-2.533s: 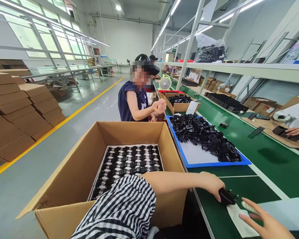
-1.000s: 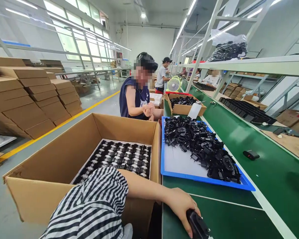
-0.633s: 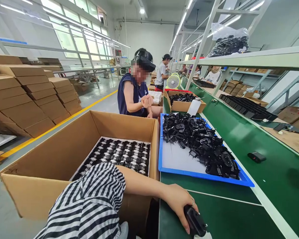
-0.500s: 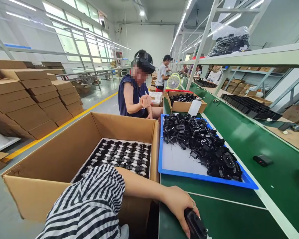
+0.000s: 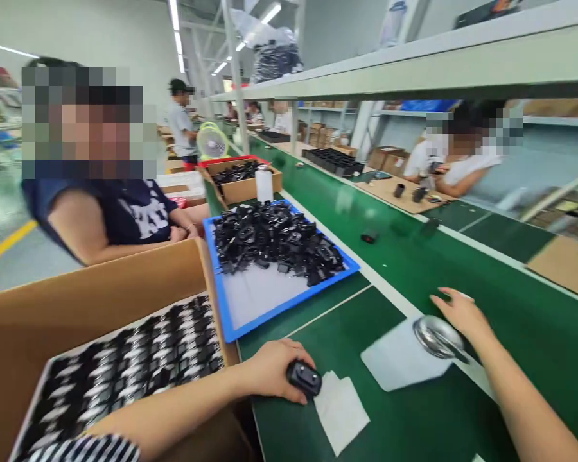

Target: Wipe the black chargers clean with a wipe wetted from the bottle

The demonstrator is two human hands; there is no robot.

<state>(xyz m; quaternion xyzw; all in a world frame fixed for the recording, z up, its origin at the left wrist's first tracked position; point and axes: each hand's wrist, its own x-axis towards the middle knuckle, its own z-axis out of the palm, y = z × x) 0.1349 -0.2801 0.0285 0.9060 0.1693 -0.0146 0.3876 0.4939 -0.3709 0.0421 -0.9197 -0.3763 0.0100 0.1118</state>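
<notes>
My left hand (image 5: 270, 369) rests on the green bench near its front edge, fingers closed round a small black adapter (image 5: 304, 378). A white wipe (image 5: 340, 410) lies flat just right of it. My right hand (image 5: 462, 314) reaches in from the right and wraps the top of a white bottle (image 5: 399, 356) with a silver cap (image 5: 433, 337). A blue tray (image 5: 231, 321) behind my left hand carries a pile of black adapters (image 5: 274, 240).
An open cardboard box (image 5: 101, 282) at my left holds rows of packed adapters (image 5: 125, 366). A co-worker in a dark top (image 5: 101, 212) sits beyond it. The green conveyor belt (image 5: 414, 256) carries a lone black part (image 5: 368, 237). Another person (image 5: 457, 167) works across the belt.
My view has swung right and down. My right hand and the white bottle have come into view. My left hand still holds the black adapter, now beside the white wipe.
</notes>
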